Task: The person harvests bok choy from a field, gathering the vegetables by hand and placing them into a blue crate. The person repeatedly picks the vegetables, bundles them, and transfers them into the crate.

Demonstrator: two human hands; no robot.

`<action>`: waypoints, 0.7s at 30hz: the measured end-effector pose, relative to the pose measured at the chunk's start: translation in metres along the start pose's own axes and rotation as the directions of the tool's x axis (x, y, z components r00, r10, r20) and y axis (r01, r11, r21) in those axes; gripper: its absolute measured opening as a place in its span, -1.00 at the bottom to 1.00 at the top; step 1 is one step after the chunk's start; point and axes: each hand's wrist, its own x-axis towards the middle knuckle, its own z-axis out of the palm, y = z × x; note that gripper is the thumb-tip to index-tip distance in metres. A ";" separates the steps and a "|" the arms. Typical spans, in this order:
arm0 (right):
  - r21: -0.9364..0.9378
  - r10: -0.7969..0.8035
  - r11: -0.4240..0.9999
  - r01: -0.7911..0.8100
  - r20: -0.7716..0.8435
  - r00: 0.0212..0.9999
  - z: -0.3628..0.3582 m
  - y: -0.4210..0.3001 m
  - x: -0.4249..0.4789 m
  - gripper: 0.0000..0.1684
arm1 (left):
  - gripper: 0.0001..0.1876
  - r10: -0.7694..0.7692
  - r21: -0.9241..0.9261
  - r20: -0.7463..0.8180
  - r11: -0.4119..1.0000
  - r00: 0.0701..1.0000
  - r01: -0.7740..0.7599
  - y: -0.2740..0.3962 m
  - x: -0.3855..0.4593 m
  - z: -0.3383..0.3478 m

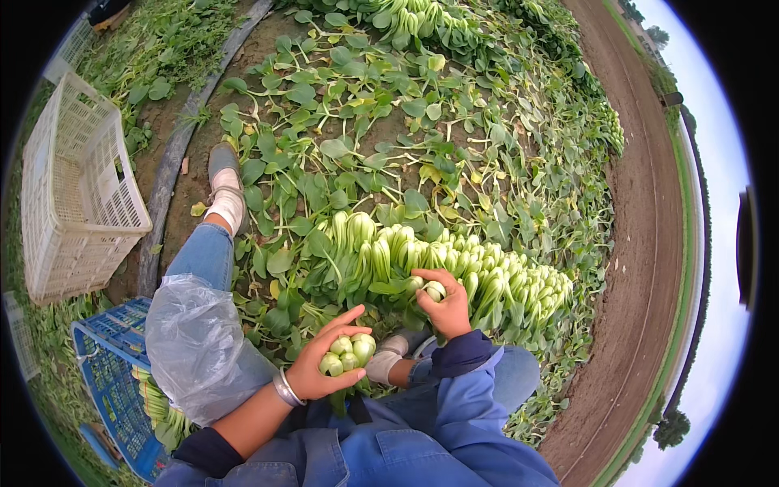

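My left hand [325, 359] is closed around a bunch of several bok choy heads [349, 355], their pale bases facing up, close in front of my body. To its right, my right hand [446, 304] grips a smaller lot of bok choy [434, 290] by the pale bases, between thumb and fingers. That hand is at the near edge of a long row of harvested bok choy [487, 268], which lies on the ground with its bases up. Leaves below both hands are partly hidden.
A white plastic crate [91, 237] stands at the left; below it a blue plastic crate [112, 377] holds banded bok choy [159, 405]. Loose leaves [365, 140] cover the soil ahead. A grey hose [176, 146] runs past my shoe [225, 176]. More bok choy [414, 18] lies at the top.
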 end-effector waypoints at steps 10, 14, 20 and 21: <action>0.306 -0.070 0.952 0.027 0.132 0.989 0.053 -0.105 -0.090 -0.51 | -0.35 0.161 0.099 0.030 0.982 0.987 -0.163 0.025 -0.028 0.008; 0.417 -0.121 0.906 0.073 0.089 0.989 0.074 -0.112 -0.097 -0.58 | -0.36 0.179 0.116 -0.009 0.977 0.984 -0.177 0.029 -0.045 0.016; -0.107 -0.491 0.871 0.480 -0.128 0.862 0.076 -0.159 -0.122 -0.59 | -0.02 0.228 -0.145 -0.339 0.946 0.913 -0.290 0.039 -0.057 0.022; -0.094 -0.535 0.843 0.529 -0.053 0.843 0.076 -0.170 -0.127 -0.51 | 0.11 0.216 -0.270 -0.362 0.907 0.907 -0.324 0.042 -0.057 0.022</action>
